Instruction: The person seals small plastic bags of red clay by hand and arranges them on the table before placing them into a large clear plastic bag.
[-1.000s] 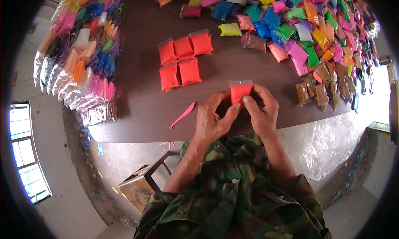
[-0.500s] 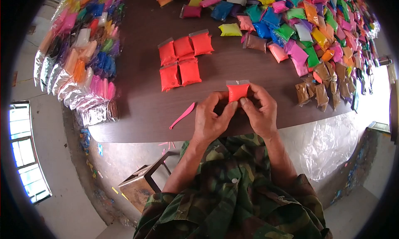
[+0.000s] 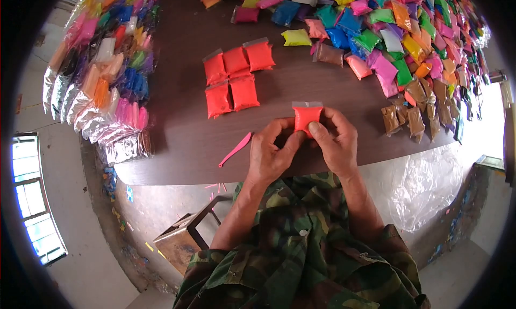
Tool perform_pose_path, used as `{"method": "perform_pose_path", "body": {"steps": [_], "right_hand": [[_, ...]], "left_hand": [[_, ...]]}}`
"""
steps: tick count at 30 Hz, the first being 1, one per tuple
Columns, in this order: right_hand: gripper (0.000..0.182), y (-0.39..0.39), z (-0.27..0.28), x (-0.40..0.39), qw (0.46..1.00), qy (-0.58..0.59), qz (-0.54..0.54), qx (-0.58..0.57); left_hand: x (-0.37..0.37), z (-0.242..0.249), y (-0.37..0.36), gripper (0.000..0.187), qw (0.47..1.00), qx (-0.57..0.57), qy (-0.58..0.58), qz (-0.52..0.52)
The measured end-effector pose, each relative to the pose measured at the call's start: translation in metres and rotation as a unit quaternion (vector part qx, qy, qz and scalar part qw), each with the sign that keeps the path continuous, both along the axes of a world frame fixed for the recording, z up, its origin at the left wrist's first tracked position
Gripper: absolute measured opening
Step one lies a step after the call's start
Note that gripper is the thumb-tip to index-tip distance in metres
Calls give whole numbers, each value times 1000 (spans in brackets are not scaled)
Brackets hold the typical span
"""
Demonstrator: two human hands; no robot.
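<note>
Between my two hands, near the table's front edge, is a small clear bag of red modelling clay (image 3: 307,117), its flat top strip pointing away from me. My left hand (image 3: 272,150) pinches the bag's left side and lower edge. On the other side, my right hand (image 3: 337,142) grips it, with the thumb pressed on the front face. A pink plastic knife (image 3: 235,150) lies just left of my left hand. Farther off, several similar red bags (image 3: 245,93) lie grouped in two rows, some seeming stacked.
Many colourful bags (image 3: 371,40) are heaped at the back right, with brown bags (image 3: 415,123) at that heap's near end. Clear-wrapped colourful packs (image 3: 107,77) line the table's left side. A stool (image 3: 183,239) stands below the front edge; plastic sheeting (image 3: 430,188) is at right.
My right thumb has shifted slightly up and left on the bag's face. Both hands otherwise hold nearly the same place, and the grouped red bags have not moved.
</note>
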State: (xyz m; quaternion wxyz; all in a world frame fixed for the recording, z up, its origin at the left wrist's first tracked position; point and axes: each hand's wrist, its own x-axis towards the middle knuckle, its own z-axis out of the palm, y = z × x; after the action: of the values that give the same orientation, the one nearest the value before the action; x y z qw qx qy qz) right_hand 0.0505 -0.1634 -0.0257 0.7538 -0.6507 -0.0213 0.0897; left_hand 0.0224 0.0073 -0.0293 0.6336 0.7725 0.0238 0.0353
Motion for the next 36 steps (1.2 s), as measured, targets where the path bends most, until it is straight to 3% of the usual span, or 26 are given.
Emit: {"method": "perform_pose_path", "body": {"steps": [5,9,14,18,20,26,29,35,36], "right_hand": [[30,0,-15,-2,997,-64,2,-40],[28,7,-5,-2,994,-91,-6,-55],[23,0,0,-1,997,-36,22,-71],[22,2,-9,0,997,-80,5,-13],[22,1,-11,-2,995,-84,12,-48],[22,3,-1,-3,995,-63,29,-77],[21,4,0,-3,993,-73,19,-90],[25,7,-8,-1,990,-91,-36,-105],[27,8,-6,-1,991,-85,-44,-99]], "left_hand": [[3,3,-2,21,997,-77,3,-3],[0,-6,4,19,1000,-12,-7,13],[-3,-3,2,18,998,39,-37,27],[0,5,-1,18,998,-50,9,22],[1,-4,-1,18,993,-110,25,38],[-1,-7,6,16,999,20,-15,31],[-4,-10,3,15,998,31,-30,46],[-2,-4,-9,22,992,-88,-47,74],[-3,-3,-9,23,993,-39,-59,92]]}}
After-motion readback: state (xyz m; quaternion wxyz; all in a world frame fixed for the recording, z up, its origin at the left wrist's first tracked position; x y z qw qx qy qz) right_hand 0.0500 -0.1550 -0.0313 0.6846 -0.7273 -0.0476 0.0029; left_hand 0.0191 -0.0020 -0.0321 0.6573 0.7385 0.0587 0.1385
